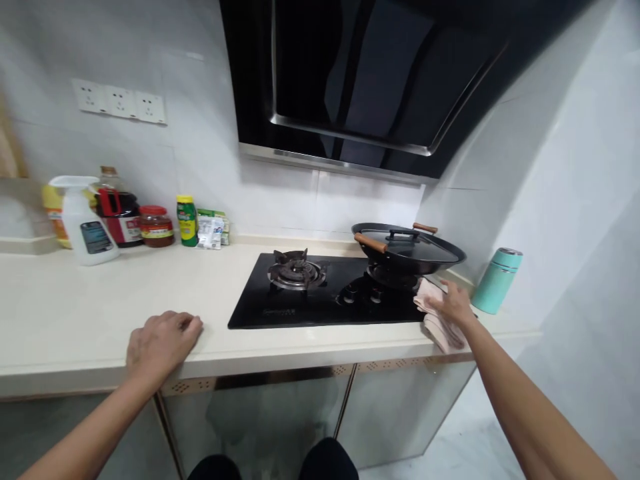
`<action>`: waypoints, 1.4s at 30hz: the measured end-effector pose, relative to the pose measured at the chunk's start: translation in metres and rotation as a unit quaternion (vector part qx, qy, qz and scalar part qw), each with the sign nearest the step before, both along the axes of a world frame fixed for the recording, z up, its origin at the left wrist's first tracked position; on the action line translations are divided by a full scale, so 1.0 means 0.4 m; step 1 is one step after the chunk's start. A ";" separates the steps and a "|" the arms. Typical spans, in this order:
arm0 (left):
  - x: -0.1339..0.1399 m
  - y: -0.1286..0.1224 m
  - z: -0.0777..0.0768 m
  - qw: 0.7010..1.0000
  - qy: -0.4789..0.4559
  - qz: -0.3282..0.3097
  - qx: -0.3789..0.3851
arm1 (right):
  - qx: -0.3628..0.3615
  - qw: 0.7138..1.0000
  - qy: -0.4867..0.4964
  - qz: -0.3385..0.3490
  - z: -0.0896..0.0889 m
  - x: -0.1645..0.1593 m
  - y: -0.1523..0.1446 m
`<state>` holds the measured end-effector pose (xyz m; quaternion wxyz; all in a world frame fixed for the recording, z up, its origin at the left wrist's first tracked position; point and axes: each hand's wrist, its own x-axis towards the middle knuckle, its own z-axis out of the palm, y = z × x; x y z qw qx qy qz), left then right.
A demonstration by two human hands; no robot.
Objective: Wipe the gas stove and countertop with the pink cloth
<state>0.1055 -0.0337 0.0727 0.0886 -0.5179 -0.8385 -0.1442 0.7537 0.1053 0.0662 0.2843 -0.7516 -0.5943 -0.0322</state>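
Right hand (454,303), fingers spread flat, presses a pink cloth (436,320) at the hob's (300,307) 3 o'clock edge. Left hand (163,340), loosely curled, empty, rests on the bench (100,300) front. Lidded wok (407,248) on rt burner, contents hidden. Teal flask (496,280) at 3 o'clock; spray bottle (87,223), dark sauce bottle (117,210), red-paste jar (157,227) at 10 o'clock.

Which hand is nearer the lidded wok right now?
Right. The right hand rests on the pink cloth just below the wok; the left hand rests on the counter, far left.
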 end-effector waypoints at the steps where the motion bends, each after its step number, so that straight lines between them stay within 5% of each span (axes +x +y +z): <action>1: 0.001 -0.002 -0.004 1.000 -0.001 -0.004 0.012 | -0.012 1.000 0.004 -0.015 -0.019 -0.007 0.007; 8: 0.009 -0.012 -0.031 0.996 0.009 -0.024 0.088 | -0.073 0.994 -0.080 -0.007 -0.112 -0.094 -0.020; 16: 0.011 -0.020 -0.062 0.985 -0.025 -0.041 0.165 | 0.022 0.981 -0.184 0.048 -0.151 -0.326 -0.171; 21: 0.011 -0.023 -0.076 0.983 -0.027 -0.036 0.180 | 0.078 0.956 -0.232 0.163 -0.152 -0.554 -0.234; 28: 0.010 -0.024 -0.084 0.979 -0.037 -0.016 0.199 | 0.114 0.909 -0.208 0.342 -0.084 -0.995 -0.315; 32: 0.005 -0.027 -0.085 0.979 -0.044 -0.008 0.201 | 0.157 0.880 -0.173 0.414 -0.088 -1.141 -0.359; 36: 0.004 -0.032 -0.084 0.978 -0.046 0.002 0.203 | 0.212 0.865 -0.141 0.432 -0.127 -1.125 -0.357; 42: 0.005 -0.036 -0.082 0.980 -0.049 0.005 0.191 | 0.242 0.883 -0.143 0.375 -0.203 -0.882 -0.299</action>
